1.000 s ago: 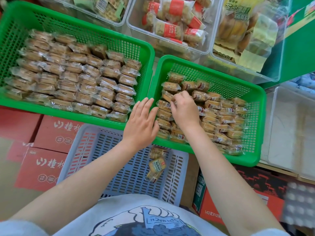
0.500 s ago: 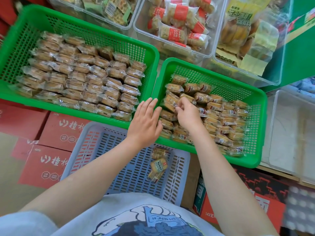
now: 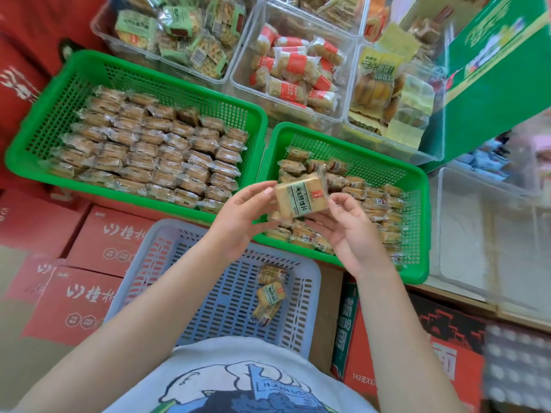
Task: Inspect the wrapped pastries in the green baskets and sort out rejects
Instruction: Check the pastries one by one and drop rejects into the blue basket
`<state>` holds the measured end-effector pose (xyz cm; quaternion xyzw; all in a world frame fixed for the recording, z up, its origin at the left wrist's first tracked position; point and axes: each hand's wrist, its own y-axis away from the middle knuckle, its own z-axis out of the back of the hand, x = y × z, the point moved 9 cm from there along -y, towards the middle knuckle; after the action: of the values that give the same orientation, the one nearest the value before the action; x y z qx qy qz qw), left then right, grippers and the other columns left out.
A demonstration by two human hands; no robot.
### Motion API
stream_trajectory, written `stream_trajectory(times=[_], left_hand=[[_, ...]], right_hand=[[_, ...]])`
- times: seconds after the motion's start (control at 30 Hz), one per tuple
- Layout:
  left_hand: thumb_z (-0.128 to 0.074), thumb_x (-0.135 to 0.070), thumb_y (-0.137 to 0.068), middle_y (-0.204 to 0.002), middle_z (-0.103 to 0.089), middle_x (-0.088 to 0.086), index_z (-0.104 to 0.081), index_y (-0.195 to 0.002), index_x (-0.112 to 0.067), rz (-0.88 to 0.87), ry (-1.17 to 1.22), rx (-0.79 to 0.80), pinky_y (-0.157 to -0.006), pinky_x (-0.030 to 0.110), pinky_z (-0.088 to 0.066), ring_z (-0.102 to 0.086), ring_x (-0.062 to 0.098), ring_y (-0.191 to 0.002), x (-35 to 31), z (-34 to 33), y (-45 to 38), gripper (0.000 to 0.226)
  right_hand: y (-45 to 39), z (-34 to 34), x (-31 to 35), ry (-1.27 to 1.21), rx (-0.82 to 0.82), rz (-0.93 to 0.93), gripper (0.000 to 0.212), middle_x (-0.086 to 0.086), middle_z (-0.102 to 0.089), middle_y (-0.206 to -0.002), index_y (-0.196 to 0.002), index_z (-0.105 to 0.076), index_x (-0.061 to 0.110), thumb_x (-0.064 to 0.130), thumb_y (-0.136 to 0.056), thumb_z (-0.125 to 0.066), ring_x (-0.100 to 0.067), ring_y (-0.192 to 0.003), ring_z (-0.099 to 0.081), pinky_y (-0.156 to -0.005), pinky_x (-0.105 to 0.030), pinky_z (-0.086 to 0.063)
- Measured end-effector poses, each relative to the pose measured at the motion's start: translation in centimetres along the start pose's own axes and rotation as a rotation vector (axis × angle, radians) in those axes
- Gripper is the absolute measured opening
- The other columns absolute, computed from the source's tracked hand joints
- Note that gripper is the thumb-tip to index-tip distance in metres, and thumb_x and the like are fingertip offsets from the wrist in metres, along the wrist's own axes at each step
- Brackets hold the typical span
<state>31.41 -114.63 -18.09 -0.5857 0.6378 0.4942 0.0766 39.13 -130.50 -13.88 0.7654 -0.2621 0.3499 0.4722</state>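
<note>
Far left, the big green basket (image 3: 41, 138) sits packed with tidy rows, likely the sorted stock. Right of it, the smaller green basket (image 3: 417, 222) holds a looser pile, probably awaiting checks. Near, the blue tray (image 3: 185, 281) carries three packs (image 3: 269, 295), seemingly rejects. Up over the smaller basket, a pastry (image 3: 299, 197) faces label-up for inspection, left hand (image 3: 241, 216) pinching its left edge, right hand (image 3: 348, 225) pinching the right.

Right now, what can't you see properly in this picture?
- Head view: small print on the held pastry is too small to read.
- Right green basket: both hands cover its near pastries.
- Bottom-right corner: a pale bumpy thing, blurred and cut off.
</note>
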Motion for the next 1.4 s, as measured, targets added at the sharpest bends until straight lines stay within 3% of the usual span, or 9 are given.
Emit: stream_trajectory(times=[0.17, 0.4, 0.57, 0.67, 0.77, 0.97, 1.13, 1.27, 1.4], left_hand=[[-0.068, -0.023, -0.081, -0.102, -0.074, 0.007, -0.067, -0.112, -0.011, 0.041, 0.132, 0.066, -0.064, 0.029, -0.059, -0.069, 0.018, -0.086, 0.9, -0.9, 3.1, 0.033], [-0.069, -0.015, -0.081, -0.109, -0.072, 0.013, -0.067, -0.114, -0.012, -0.021, 0.068, 0.174, -0.064, 0.029, -0.059, -0.071, 0.022, -0.092, 0.8, -2.2, 6.4, 0.033], [-0.068, -0.018, -0.081, -0.095, -0.075, 0.007, -0.070, -0.103, -0.009, -0.105, -0.082, 0.215, -0.058, 0.030, -0.060, -0.072, 0.018, -0.081, 0.0, -3.2, 8.4, 0.024], [-0.069, -0.020, -0.082, -0.096, -0.074, 0.007, -0.071, -0.097, -0.008, -0.150, -0.144, 0.173, -0.055, 0.029, -0.059, -0.071, 0.017, -0.080, -0.3, -3.4, 9.1, 0.020], [-0.069, -0.014, -0.091, -0.090, -0.074, 0.004, -0.074, -0.093, -0.010, -0.228, -0.265, 0.064, -0.062, 0.027, -0.059, -0.069, 0.014, -0.078, -0.7, -3.1, 9.7, 0.007], [-0.073, -0.017, -0.090, -0.086, -0.078, 0.000, -0.077, -0.086, -0.028, -0.312, -0.542, -0.075, -0.073, 0.033, -0.061, -0.074, 0.020, -0.085, -0.9, -1.8, 10.1, 0.012], [-0.071, -0.015, -0.092, -0.084, -0.078, -0.002, -0.077, -0.097, -0.016, -0.276, -0.534, -0.160, -0.061, 0.020, -0.057, -0.075, 0.011, -0.076, -0.4, -1.5, 11.1, 0.008], [-0.072, -0.020, -0.092, -0.091, -0.078, 0.000, -0.078, -0.096, -0.016, -0.191, -0.527, -0.242, -0.056, 0.024, -0.052, -0.075, 0.019, -0.085, 0.3, 0.0, 11.0, 0.008], [-0.066, -0.016, -0.096, -0.087, -0.078, 0.000, -0.074, -0.093, -0.013, -0.158, -0.573, -0.187, -0.052, 0.021, -0.052, -0.075, 0.012, -0.076, 0.3, -0.6, 11.4, 0.009]], right_hand=[[3.9, 0.1, -2.3, 0.011, -0.023, -0.041, 0.009, -0.017, -0.074, -0.100, -0.099, -0.050, 0.009, 0.007, -0.104, -0.043, -0.031, -0.093, -0.072, -0.082, -0.042, -0.059], [7.5, 0.3, -3.8, -0.057, -0.049, -0.063, 0.017, -0.015, -0.075, -0.100, -0.117, -0.052, 0.003, 0.006, -0.104, -0.042, -0.025, -0.089, -0.073, -0.081, -0.041, -0.058], [9.5, 0.7, -4.2, -0.042, -0.026, -0.074, 0.027, -0.010, -0.074, -0.097, -0.115, -0.066, 0.008, 0.019, -0.105, -0.044, -0.022, -0.084, -0.068, -0.071, -0.033, -0.056], [10.4, 0.9, -4.3, -0.074, -0.012, -0.072, 0.026, -0.010, -0.074, -0.102, -0.116, -0.066, 0.010, 0.020, -0.104, -0.045, -0.020, -0.088, -0.070, -0.072, -0.032, -0.057], [10.8, 2.0, -4.0, -0.008, -0.115, 0.010, 0.015, -0.010, -0.074, -0.099, -0.109, -0.065, 0.010, 0.010, -0.100, -0.052, -0.021, -0.088, -0.069, -0.072, -0.031, -0.058], [11.9, 2.4, -2.8, 0.173, -0.183, 0.135, 0.016, -0.005, -0.071, -0.085, -0.093, -0.063, 0.008, 0.002, -0.101, -0.050, -0.018, -0.080, -0.067, -0.086, -0.042, -0.056], [12.2, 2.1, -2.1, 0.393, -0.270, 0.217, 0.019, -0.005, -0.063, -0.086, -0.092, -0.057, 0.014, 0.010, -0.105, -0.043, -0.015, -0.077, -0.060, -0.077, -0.039, -0.051], [12.9, 1.5, -0.8, 0.682, -0.320, 0.387, 0.015, -0.026, -0.060, -0.093, -0.092, -0.052, 0.020, 0.016, -0.104, -0.042, -0.037, -0.074, -0.054, -0.068, -0.051, -0.050], [13.9, 0.6, 0.4, 0.759, -0.298, 0.516, 0.014, -0.025, -0.056, -0.091, -0.096, -0.050, 0.015, 0.011, -0.105, -0.040, -0.036, -0.075, -0.050, -0.064, -0.045, -0.044]])
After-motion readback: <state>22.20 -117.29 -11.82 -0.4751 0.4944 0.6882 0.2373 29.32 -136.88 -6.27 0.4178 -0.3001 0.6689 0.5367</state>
